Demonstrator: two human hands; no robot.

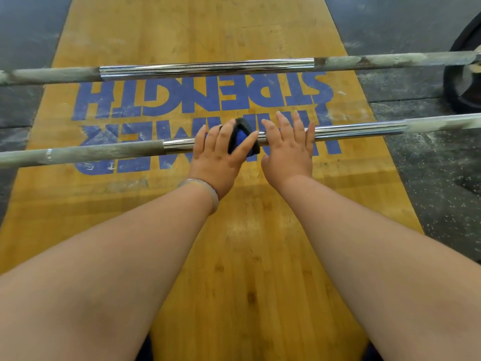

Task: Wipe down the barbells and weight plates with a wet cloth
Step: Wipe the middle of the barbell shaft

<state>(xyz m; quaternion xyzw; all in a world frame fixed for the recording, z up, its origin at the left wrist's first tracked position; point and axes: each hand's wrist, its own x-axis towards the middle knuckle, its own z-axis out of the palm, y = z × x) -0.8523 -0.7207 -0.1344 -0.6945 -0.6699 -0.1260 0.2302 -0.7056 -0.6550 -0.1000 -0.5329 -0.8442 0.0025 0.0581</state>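
Note:
Two steel barbells lie across the wooden platform. The near barbell (359, 129) runs under both hands; its chalky knurled part shows at the left. My left hand (218, 152) holds a blue and black cloth (243, 138) wrapped over this bar, fingers curled round it. Just right of the cloth, my right hand (289, 149) rests flat on the bar with straight fingers. The far barbell (208, 70) lies parallel behind, with a black weight plate (460, 84) on its right end.
The wooden platform (234, 243) carries blue lettering and chalk marks. Dark rubber flooring (426, 157) flanks it on both sides. A bracelet sits on my left wrist.

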